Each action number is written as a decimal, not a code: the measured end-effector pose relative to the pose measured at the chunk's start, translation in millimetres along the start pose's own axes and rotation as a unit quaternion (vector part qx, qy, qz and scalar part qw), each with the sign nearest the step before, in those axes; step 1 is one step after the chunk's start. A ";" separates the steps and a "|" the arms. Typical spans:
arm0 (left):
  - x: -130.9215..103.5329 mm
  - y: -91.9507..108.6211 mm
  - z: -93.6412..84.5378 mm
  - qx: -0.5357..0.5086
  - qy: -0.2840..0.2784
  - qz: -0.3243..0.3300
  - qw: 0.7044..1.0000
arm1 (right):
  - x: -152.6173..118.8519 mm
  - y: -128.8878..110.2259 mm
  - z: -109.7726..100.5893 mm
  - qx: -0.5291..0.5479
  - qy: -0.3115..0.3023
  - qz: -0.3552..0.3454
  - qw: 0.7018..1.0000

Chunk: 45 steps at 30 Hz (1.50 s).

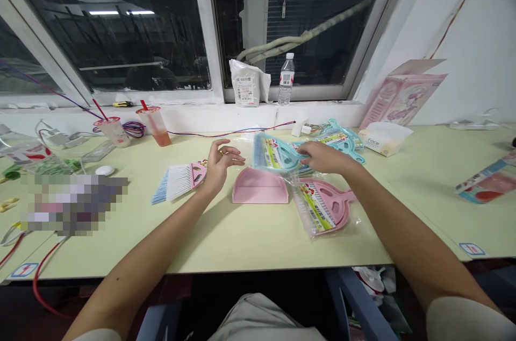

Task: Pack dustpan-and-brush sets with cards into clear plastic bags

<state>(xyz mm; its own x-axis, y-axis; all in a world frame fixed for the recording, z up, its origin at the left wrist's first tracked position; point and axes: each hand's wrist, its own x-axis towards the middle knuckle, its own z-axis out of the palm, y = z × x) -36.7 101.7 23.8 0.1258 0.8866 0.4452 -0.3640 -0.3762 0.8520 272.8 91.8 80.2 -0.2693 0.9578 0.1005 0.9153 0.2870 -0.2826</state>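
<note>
My right hand [318, 157] is closed on the handle end of a bagged blue dustpan set [271, 154], held over the back middle of the table. Just left of that package is my left hand [222, 161], its fingers apart and nothing in them. Below the blue set lies a bare pink dustpan [260, 187]. A pink-handled brush [181, 179] with white and blue bristles rests beside my left wrist. To the right, a bagged pink dustpan set [324, 206] lies under my right forearm. More bagged blue sets [342, 139] are behind my right hand.
Two drink cups [155, 126] with red straws stand at the back left, near cables. A water bottle [286, 80] and a white package [246, 85] are on the sill. A tissue pack [386, 137] and pink box [407, 94] stand back right; another package [487, 177] lies far right.
</note>
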 end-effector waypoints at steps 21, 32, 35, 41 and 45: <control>-11.3 -29.2 -8.0 0.276 -0.008 0.097 0.956 | -138.7 95.8 31.1 -0.027 -0.023 -0.026 0.999; -11.5 -36.9 -13.2 0.348 -0.044 0.120 0.929 | -143.2 110.7 31.5 0.048 -0.018 0.047 0.998; -10.8 -36.7 -14.4 0.354 -0.045 0.122 0.926 | -145.6 112.9 30.1 0.044 -0.024 0.063 0.997; -9.8 -38.5 -16.3 0.357 -0.045 0.110 0.926 | -149.3 112.3 28.7 0.047 -0.031 0.068 0.996; -9.3 -40.7 -17.7 0.361 -0.050 0.113 0.924 | -149.3 113.3 29.1 0.063 -0.036 0.066 0.995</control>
<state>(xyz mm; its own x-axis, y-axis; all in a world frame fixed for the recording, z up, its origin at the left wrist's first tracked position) -39.3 113.5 -20.0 0.2196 0.7481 0.6262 0.3156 -0.6618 0.6800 408.0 -18.2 5.4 -0.1742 0.9846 -0.0123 0.9007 0.1543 -0.4062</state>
